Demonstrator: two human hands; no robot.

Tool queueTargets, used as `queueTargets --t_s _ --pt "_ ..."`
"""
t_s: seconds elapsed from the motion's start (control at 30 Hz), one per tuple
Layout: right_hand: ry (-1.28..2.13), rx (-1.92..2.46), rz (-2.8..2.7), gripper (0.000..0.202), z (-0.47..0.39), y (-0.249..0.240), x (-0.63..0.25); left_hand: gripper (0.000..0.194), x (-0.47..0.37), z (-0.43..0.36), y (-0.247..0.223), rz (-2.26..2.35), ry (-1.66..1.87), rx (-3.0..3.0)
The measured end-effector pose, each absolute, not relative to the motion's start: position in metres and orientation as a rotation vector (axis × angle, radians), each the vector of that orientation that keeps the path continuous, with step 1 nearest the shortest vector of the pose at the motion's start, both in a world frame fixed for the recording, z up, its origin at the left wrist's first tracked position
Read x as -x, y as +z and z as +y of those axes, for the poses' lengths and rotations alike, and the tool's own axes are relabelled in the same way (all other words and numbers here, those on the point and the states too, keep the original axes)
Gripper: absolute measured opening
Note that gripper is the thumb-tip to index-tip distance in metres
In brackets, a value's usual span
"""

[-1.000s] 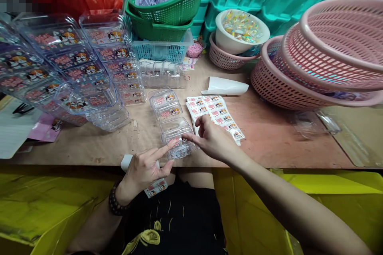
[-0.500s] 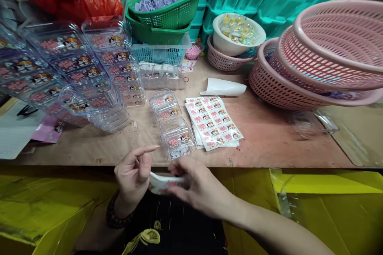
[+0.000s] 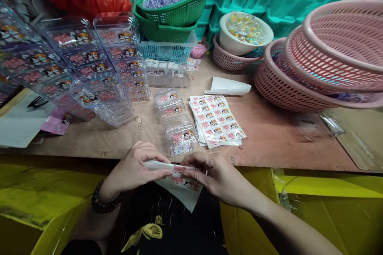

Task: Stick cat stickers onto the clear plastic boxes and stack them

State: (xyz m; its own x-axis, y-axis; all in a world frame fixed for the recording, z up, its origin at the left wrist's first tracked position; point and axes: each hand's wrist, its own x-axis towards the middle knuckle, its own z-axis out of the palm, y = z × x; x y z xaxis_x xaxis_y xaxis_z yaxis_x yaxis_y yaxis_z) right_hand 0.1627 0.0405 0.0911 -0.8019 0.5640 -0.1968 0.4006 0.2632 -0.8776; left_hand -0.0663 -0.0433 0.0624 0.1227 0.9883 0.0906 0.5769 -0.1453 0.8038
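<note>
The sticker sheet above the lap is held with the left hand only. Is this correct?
Not quite: both hands hold it, not the left only. The head view shows the left hand and the right hand pinching the sticker sheet. It is indeed above the lap.

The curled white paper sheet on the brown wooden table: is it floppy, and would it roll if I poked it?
The curled white paper sheet is probably light and floppy, since it looks thin. A poke might slide or rock it on the table, but its curl looks open, so it may not roll far.
</note>
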Motion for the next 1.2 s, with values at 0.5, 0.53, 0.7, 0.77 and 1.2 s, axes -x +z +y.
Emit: queueTargets --t_s 0.5,0.53,0.7,0.77,1.2 --pt "1.451 1.113 -1.929 0.029 0.084 0.116 -0.165 0.016 0.081 -0.043 0.045 1.241 0.876 -1.491" --pt "1.544 1.189 -1.903 0.035 0.1 0.118 -0.157 0.02 0.083 -0.042 0.045 1.273 0.912 -1.543" --pt "1.844 1.333 -2.114 0.039 0.152 0.11 -0.108 0.028 0.087 -0.033 0.043 1.493 1.061 -1.79" --pt "1.854 1.352 -2.195 0.036 0.159 0.104 -0.093 0.027 0.086 -0.027 0.041 1.58 1.077 -1.809" --pt "1.757 1.513 -2.364 0.033 0.171 0.091 -0.061 0.02 0.087 0.004 0.022 1.733 1.172 -2.016"
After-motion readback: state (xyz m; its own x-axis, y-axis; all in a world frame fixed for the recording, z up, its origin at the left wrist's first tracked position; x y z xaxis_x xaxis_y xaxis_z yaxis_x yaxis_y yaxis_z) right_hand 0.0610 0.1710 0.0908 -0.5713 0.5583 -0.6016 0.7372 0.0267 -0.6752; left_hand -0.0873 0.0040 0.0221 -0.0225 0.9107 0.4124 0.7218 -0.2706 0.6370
